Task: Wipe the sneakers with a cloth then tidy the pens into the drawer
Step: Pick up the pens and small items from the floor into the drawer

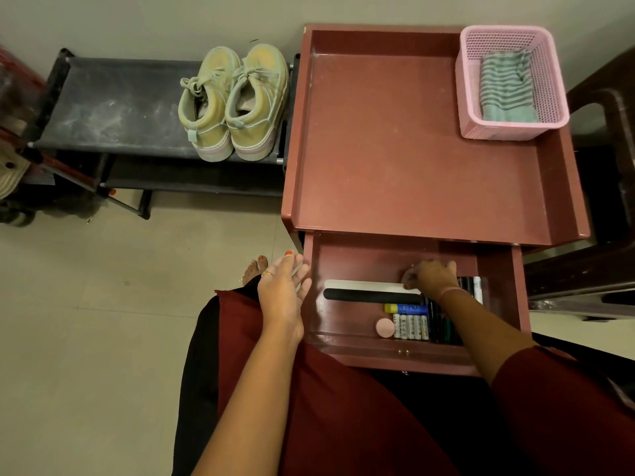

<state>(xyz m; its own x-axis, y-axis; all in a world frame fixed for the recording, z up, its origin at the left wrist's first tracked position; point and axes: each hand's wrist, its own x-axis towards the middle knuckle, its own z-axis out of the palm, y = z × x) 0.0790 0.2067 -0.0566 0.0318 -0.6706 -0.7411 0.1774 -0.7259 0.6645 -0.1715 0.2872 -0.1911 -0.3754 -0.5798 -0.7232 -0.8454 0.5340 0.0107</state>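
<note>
While the drawer [412,353] stands pulled out toward the person, the right hand [431,278] is inside it, reaching down over the back end of a row of pens [443,324]. These lie along the drawer's right side with their long axes running front to back, so they point from the drawer's front rail toward the cabinet. The right hand's fingers are curled downward at the pens' far ends, but whether they pinch one or only touch is hidden by the back of the hand; I cannot tell.

The left hand [283,292] hangs just outside the drawer's left wall, fingers spread and relaxed, holding nothing. It is well apart from the pens, with the whole width of the drawer between, so the right hand is plainly the nearer one for any pen work.

Left of the pens in the drawer lie a pack of batteries [410,326], a glue stick [405,308], a round pink disc [385,328], and two long flat strips, one black [372,296] and one white [364,285], set crosswise to the pens.

Behind the drawer, the red surface [395,149] carries only a pink basket [549,108] at its back right corner, with the striped cloth [505,85] folded inside. The sneakers [233,101] sit side by side on a dark rack [113,108] to the left of the drawer's cabinet.

With the cloth put away and no pens on the surface, the tidying looks close to done; what probably remains is settling the pens and pushing the drawer shut.
</note>
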